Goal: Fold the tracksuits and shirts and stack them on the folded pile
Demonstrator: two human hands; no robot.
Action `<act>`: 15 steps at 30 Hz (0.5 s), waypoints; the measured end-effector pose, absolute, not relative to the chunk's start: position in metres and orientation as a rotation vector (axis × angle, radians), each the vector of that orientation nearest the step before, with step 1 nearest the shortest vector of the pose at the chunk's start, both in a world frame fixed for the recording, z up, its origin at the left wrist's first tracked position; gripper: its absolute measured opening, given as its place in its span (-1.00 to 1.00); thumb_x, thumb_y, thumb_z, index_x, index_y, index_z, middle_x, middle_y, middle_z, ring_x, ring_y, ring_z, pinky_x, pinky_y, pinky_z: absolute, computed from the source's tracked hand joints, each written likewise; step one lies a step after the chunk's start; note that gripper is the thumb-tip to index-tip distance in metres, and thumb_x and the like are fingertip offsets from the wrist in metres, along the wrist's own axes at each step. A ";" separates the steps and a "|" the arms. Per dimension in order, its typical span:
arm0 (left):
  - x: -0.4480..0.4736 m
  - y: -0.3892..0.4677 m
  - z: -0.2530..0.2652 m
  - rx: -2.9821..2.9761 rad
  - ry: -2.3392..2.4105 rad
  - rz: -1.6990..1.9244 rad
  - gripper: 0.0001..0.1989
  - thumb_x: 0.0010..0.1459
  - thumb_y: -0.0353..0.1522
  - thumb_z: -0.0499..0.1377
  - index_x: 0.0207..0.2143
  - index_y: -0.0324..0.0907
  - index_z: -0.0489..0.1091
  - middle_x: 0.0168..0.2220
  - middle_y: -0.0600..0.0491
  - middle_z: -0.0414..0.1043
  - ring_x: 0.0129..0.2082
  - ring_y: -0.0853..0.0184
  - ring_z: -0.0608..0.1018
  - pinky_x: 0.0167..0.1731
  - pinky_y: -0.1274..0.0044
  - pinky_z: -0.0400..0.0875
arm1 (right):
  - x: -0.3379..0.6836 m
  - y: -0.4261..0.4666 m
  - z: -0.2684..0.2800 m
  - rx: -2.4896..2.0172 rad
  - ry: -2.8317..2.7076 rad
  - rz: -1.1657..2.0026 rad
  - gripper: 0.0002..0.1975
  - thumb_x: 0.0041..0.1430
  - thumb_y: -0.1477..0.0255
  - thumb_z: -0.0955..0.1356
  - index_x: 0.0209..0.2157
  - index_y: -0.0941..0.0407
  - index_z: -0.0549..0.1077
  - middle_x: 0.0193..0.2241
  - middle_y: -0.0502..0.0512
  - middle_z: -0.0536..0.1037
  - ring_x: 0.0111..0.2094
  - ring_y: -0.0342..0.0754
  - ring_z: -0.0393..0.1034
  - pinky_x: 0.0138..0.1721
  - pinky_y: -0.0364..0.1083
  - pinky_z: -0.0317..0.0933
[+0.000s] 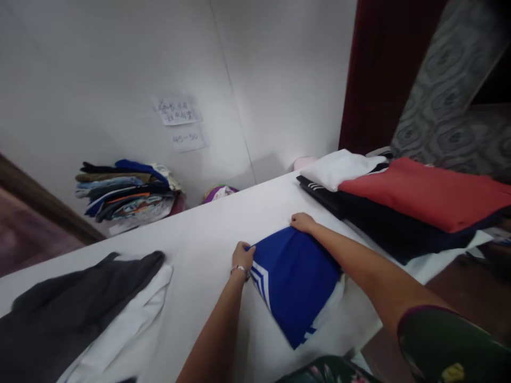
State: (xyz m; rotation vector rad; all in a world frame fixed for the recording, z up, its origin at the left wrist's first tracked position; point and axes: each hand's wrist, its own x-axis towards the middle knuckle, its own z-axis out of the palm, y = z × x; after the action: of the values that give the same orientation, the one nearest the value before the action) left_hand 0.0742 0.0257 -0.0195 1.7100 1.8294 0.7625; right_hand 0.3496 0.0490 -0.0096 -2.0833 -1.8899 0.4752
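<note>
A blue garment with white stripes lies folded on the white table in front of me; its exact kind does not show. My left hand, with a bracelet at the wrist, pinches the far left corner beside the stripes. At the far right corner, my right hand is closed on the same cloth. Whitish material shows beneath the garment's near right side.
To the left lie a dark grey garment and a white one. A stack of folded clothes stands beyond the table's far edge. On the right are red, white and black clothes. Handwritten papers hang on the wall.
</note>
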 end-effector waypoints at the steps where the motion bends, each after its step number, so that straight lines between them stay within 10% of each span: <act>1: 0.074 0.028 -0.021 1.704 1.809 0.766 -0.87 0.03 -0.36 0.20 -0.32 -0.17 0.36 -0.29 -0.01 0.49 -0.24 0.28 0.51 -0.20 0.51 0.33 | 0.348 0.049 -0.008 -2.093 -1.874 0.482 -0.79 0.02 0.38 0.32 -0.32 0.12 0.56 -0.23 0.13 0.57 -0.16 0.01 0.40 -0.25 -0.15 0.18; 15: 0.066 0.023 -0.005 1.441 1.761 0.882 -0.71 -0.07 -0.21 0.27 -0.31 -0.16 0.38 -0.16 -0.13 0.50 -0.01 0.08 0.47 0.01 0.35 0.30 | 0.393 -0.034 0.009 -1.813 -1.689 0.588 -0.49 0.07 0.23 0.35 0.06 0.10 0.40 0.10 0.16 0.38 0.12 0.10 0.23 0.15 0.02 0.05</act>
State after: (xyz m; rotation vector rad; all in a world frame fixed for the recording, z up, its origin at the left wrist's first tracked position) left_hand 0.0656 0.0228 -0.0053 1.4411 1.7614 0.8820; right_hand 0.3931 -0.0336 0.0090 -1.8127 -1.6889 0.5880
